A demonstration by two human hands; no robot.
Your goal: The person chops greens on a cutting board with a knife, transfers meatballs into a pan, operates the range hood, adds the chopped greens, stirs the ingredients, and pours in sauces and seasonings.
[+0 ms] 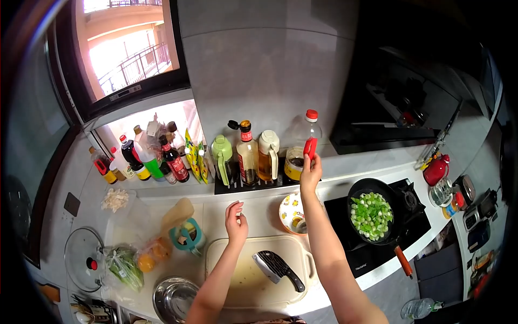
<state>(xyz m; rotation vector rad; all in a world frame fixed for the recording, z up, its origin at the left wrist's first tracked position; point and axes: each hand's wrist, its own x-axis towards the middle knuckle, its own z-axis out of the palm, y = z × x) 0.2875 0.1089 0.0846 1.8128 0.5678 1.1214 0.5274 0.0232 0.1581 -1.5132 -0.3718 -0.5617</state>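
Note:
My right hand (310,171) is closed on the red handle of a clear plastic jug (298,135) with a red cap and a yellow label. The jug is at the right end of the bottle row against the wall. My left hand (236,220) is raised above the far edge of the cutting board (237,289), fingers loosely bent and nothing in them. A black-handled cleaver (278,270) lies on the board. Beside my right forearm is a patterned bowl (287,209). Chopped green onions (372,216) fill a black frying pan (398,229) on the stove.
Along the wall stand a green-lidded pitcher (222,156), a sauce bottle (247,154) and a white-lidded pitcher (268,156). More bottles (154,154) crowd the window corner. A metal bowl (174,299), bagged greens (125,267) and a glass lid (81,259) sit at left.

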